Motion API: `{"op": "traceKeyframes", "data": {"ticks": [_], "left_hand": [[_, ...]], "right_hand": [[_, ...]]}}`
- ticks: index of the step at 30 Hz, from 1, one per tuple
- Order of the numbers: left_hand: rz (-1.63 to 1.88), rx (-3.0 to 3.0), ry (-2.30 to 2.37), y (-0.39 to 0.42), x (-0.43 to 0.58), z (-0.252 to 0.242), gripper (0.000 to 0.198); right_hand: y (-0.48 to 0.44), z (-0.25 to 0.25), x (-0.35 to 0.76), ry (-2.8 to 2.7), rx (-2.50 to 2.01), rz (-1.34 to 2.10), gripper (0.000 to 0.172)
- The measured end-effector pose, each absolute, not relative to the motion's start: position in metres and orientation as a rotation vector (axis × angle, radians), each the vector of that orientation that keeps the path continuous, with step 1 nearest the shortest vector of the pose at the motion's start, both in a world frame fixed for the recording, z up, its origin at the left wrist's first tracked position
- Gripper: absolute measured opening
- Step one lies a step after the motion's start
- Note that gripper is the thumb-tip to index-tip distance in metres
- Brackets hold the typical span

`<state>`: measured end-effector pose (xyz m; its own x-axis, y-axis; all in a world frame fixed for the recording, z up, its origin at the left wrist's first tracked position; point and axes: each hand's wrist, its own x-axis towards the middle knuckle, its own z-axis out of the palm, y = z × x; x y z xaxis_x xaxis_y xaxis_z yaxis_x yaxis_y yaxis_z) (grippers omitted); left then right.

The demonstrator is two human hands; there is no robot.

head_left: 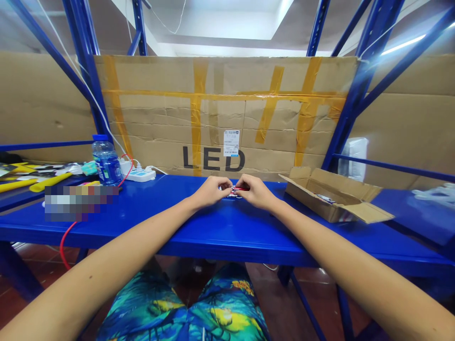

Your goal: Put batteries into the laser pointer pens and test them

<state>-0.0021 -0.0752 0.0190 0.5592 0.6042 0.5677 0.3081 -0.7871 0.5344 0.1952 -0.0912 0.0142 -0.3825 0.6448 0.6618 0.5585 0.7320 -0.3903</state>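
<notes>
My left hand and my right hand meet over the middle of the blue table. Between their fingertips is a small, slim red-and-silver thing, too small and too covered to name. The left thumb and fingers close on its left end. On its right side, my right hand pinches a red part. More silvery bits show just under the fingers, close to the tabletop; whether they are separate pieces I cannot tell. Both forearms reach in from the lower corners.
An open cardboard box with slim shiny pieces stands right. Left are a blue-capped bottle, a white power strip, a red cable and yellow-handled things. A large taped cardboard panel rises behind, between blue posts.
</notes>
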Motion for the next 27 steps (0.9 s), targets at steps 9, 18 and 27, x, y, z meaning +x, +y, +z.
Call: {"op": "traceKeyframes", "data": {"ticks": [9, 18, 27], "left_hand": [[1.143, 2.532, 0.721, -0.072, -0.001, 0.016, 0.011], [1.113, 2.563, 0.710, -0.073, -0.001, 0.016, 0.012], [1.141, 2.722, 0.695, -0.078, 0.000, 0.016, 0.013]], "right_hand": [[-0.098, 0.016, 0.194, -2.254, -0.916, 0.031, 0.010], [-0.094, 0.016, 0.197, -2.164, -0.903, 0.099, 0.009], [-0.099, 0.023, 0.196, -2.302, -0.994, 0.136, 0.025]]}}
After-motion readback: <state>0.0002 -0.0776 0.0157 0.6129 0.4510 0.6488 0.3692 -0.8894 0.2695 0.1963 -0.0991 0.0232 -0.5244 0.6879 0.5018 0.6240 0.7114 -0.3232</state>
